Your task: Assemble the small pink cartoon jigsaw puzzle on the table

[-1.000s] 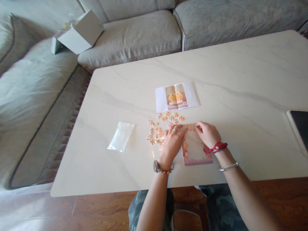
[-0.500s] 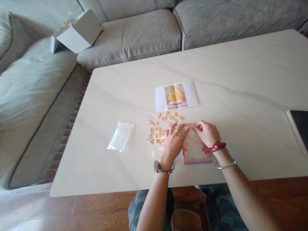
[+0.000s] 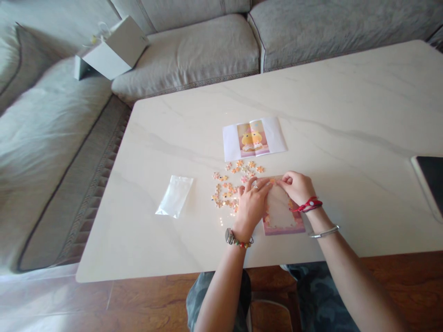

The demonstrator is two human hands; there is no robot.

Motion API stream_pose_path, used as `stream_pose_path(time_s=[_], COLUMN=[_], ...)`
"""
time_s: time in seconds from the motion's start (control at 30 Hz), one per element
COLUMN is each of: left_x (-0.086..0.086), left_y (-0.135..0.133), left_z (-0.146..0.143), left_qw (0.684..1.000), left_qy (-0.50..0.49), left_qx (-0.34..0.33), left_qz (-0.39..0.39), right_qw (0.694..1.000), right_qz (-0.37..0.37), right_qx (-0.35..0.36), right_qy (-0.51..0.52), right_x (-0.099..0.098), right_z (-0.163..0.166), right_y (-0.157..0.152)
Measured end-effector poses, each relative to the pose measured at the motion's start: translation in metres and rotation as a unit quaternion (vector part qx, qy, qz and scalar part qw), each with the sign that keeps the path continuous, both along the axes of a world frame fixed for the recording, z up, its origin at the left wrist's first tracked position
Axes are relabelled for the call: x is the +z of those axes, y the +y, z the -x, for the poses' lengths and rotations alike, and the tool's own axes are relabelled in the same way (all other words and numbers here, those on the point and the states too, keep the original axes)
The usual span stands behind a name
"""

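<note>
A jigsaw puzzle board (image 3: 284,229) lies flat near the table's front edge, with pieces around its pink and orange border and a pale middle. My left hand (image 3: 252,203) rests over the board's upper left side, fingers stretched out and apart, fingertips at its top edge. My right hand (image 3: 298,188) is closed in a pinch at the top edge, on a small orange puzzle piece (image 3: 272,181) partly hidden by the fingertips. Left of the board, several loose puzzle pieces (image 3: 226,193) in orange, pink and white lie spread out, some under my left hand.
Behind the pieces lies a creased reference picture (image 3: 254,138) of a yellow character. A clear plastic bag (image 3: 175,197) is on the left of the marble-patterned table (image 3: 155,249). A dark-screened tablet (image 3: 431,184) sits at the right edge. A grey sofa (image 3: 194,50) stands beyond.
My left hand has slid slightly right and its fingers lie closer to my right fingertips. My right hand has shifted a little left along the board's top edge.
</note>
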State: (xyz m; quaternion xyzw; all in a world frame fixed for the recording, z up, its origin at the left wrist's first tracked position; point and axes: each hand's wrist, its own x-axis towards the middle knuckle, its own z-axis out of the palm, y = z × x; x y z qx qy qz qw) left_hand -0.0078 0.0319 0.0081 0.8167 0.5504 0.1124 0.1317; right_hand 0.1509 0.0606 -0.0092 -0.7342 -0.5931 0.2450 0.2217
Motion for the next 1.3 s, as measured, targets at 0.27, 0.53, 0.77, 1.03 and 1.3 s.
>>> stream_pose_path(time_s=[0.27,0.53,0.77,1.03,1.3], left_x=[0.002,-0.002,0.0,0.005,-0.001], left_y=[0.001,0.002,0.002,0.004,0.021], left_z=[0.0,0.0,0.001,0.004,0.058], left_qw=[1.0,1.0,1.0,0.998,0.973], left_qy=[-0.016,-0.029,-0.031,-0.058,-0.178], left_qx=[-0.001,-0.001,0.008,-0.023,0.147], left_qz=[0.0,0.007,0.0,0.013,-0.021], right_qw=[0.999,0.999,0.998,0.999,0.997], right_qz=[-0.044,-0.009,-0.031,-0.024,-0.057], right_qx=[-0.007,0.015,0.042,0.042,0.012], right_qy=[0.03,-0.036,-0.045,-0.012,0.048], right_x=[0.004,0.002,0.001,0.001,0.008], right_z=[-0.006,0.005,0.003,0.002,-0.025], right_y=[0.0,-0.001,-0.003,-0.003,0.001])
